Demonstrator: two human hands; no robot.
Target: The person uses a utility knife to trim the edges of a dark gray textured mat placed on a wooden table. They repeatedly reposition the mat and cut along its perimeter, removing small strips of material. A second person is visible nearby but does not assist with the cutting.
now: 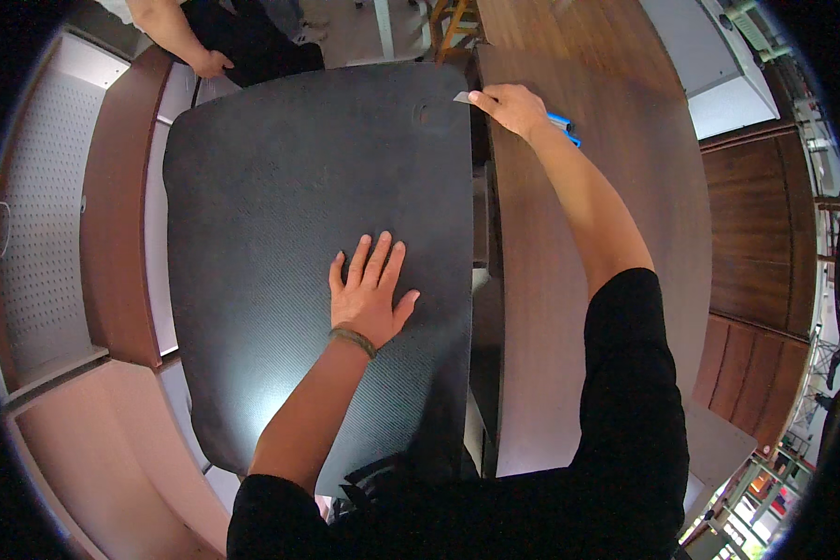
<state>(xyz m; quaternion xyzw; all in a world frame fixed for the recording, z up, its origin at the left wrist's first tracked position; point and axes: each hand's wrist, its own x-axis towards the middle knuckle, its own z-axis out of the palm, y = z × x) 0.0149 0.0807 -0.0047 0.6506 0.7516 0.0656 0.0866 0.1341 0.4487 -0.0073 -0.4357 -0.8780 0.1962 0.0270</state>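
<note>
A large black textured panel (280, 177) with rounded corners fills the middle of the view and has a small oval mark or hole (423, 114) near its far right corner. My left hand (369, 294) lies flat on it, fingers spread. At the panel's far right edge, my right hand (509, 107) is closed on a tool with a thin flat metal tip (462, 97) pointing left. A blue piece (565, 124) shows behind that hand; I cannot tell whether it is part of the same tool.
Wooden tabletop (607, 159) lies right of the panel, with wooden cabinets (747, 233) and a white box-like piece (728, 107) beyond. Left stand cabinet parts and a perforated white board (42, 215). Another person's hand (210, 63) shows at top left, near a wooden stool (453, 28).
</note>
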